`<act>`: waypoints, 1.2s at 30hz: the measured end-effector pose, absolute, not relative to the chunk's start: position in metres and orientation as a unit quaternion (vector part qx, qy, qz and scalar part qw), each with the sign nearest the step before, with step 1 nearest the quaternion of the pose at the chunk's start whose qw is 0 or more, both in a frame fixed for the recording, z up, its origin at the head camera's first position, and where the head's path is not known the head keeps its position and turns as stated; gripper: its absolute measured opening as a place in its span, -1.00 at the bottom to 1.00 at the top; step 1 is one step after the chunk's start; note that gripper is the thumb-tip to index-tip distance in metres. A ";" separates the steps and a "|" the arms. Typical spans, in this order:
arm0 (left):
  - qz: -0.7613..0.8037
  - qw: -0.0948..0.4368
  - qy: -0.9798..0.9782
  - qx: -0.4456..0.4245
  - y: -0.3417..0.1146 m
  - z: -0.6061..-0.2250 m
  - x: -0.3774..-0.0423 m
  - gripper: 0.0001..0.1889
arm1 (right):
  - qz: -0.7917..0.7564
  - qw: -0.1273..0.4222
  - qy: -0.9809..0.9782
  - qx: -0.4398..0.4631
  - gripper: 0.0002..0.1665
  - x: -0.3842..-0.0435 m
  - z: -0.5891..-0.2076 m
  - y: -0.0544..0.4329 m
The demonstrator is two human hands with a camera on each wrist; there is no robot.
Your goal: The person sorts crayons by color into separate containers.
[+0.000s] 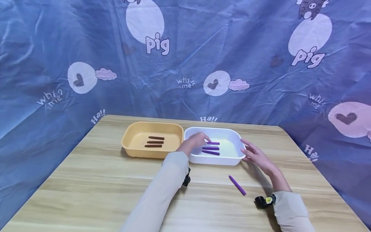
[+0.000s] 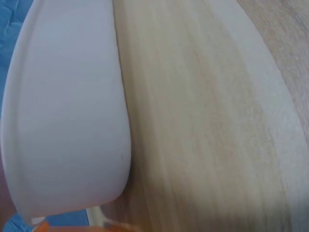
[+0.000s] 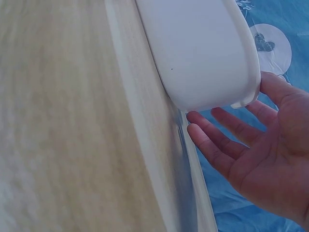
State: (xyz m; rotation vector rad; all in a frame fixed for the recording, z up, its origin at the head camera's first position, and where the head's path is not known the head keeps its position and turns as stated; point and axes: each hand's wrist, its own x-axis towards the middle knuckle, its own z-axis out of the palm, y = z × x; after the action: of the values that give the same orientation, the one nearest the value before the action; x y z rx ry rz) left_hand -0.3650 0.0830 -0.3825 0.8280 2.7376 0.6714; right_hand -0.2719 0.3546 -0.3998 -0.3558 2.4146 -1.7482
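Observation:
My left hand reaches into the white tray, its fingertips pinching the left end of a purple crayon low over the tray's floor. Two more purple crayons lie just in front of it, roughly side by side. At the tray's right end, my right hand holds the wall, with digits over the rim and other fingers against the outside. On the table in front of the tray lies another purple crayon, slanted. The left wrist view shows mostly the tray's outer wall; the left fingers are hidden there.
A yellow tray stands directly left of the white one, with three brown crayons lying in it. Both trays are near the back of the wooden table. A blue printed cloth hangs behind.

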 end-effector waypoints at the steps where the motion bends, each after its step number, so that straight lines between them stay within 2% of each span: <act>1: 0.226 0.102 0.929 0.274 0.082 -0.384 -0.366 -0.65 | -0.582 0.071 0.801 -0.118 -0.25 -0.272 -0.400 0.354; 13: 0.221 0.112 0.940 0.236 0.078 -0.387 -0.369 -0.71 | -0.576 0.061 0.805 -0.125 -0.28 -0.272 -0.397 0.350; 22: 0.196 0.099 0.951 0.219 0.077 -0.392 -0.369 -0.73 | -0.583 0.056 0.799 -0.138 -0.26 -0.274 -0.401 0.348; 36: 0.181 0.085 0.947 0.250 0.077 -0.378 -0.369 -0.73 | -0.575 0.060 0.808 -0.111 -0.27 -0.276 -0.400 0.347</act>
State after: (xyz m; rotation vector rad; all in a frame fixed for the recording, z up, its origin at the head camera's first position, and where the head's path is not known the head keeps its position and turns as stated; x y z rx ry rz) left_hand -0.3693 0.0767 -0.3781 0.7457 2.8253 0.5405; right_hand -0.2756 0.3472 -0.3999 -0.3348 2.4456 -1.7411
